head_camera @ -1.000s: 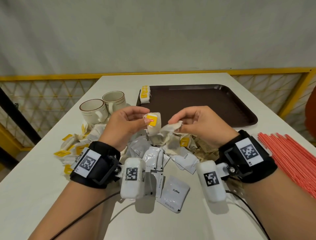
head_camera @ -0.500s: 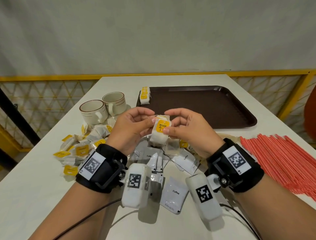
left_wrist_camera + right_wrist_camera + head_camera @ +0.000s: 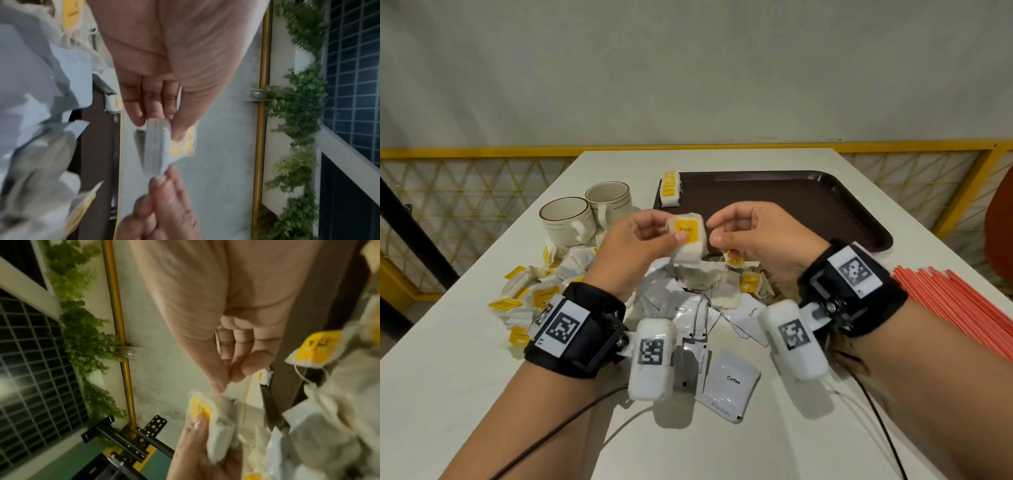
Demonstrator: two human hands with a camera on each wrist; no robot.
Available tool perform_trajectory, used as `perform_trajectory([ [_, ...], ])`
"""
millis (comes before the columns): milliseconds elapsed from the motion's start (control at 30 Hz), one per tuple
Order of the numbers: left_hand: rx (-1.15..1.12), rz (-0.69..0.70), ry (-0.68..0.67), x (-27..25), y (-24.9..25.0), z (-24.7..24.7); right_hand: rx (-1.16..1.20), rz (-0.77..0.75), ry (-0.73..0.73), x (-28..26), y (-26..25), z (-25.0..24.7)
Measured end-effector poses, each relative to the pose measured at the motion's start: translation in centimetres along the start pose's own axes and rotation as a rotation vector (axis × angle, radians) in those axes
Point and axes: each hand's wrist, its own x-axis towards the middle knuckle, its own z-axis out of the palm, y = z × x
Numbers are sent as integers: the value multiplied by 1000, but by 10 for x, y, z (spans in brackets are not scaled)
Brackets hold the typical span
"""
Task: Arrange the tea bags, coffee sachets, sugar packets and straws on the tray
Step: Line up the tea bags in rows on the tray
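The left hand [image 3: 635, 248] has a small stack of soft papery tea bags [image 3: 688, 241], a yellow square tag on the front one, pinched between thumb and curled fingers, held up over the loose pile [image 3: 709, 291] of crinkly tea bags and flat glossy white coffee sachets [image 3: 729, 387] on the smooth white table [image 3: 448, 359]. The right hand [image 3: 758, 238] is right beside the stack with thumb and forefinger nearly closed; can't tell if they're gripping anything, maybe a thin string. A neat row [image 3: 671, 188] of tea bags already sits on the left edge of the dark brown plastic tray [image 3: 808, 205], thin red straws [image 3: 962, 308] lie off to the right, and two ceramic cups [image 3: 585, 214] stand left of the tray.
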Motion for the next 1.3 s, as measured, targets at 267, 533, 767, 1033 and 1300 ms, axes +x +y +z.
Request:
perform_trajectory([
  [267, -40, -71, 190, 12, -7, -21, -1046, 35, -314, 19, 1, 5],
  [533, -49, -103, 181, 13, -11, -20, -1048, -90, -235, 29, 2, 14],
  [767, -41, -80, 169, 11, -10, -15, -984, -153, -198, 24, -13, 6],
  [1033, 0, -22, 113, 8, -12, -12, -570, -138, -485, 5, -59, 7],
  [1300, -98, -42, -54, 3, -9, -3, -678, -156, -162, 19, -44, 13],
])
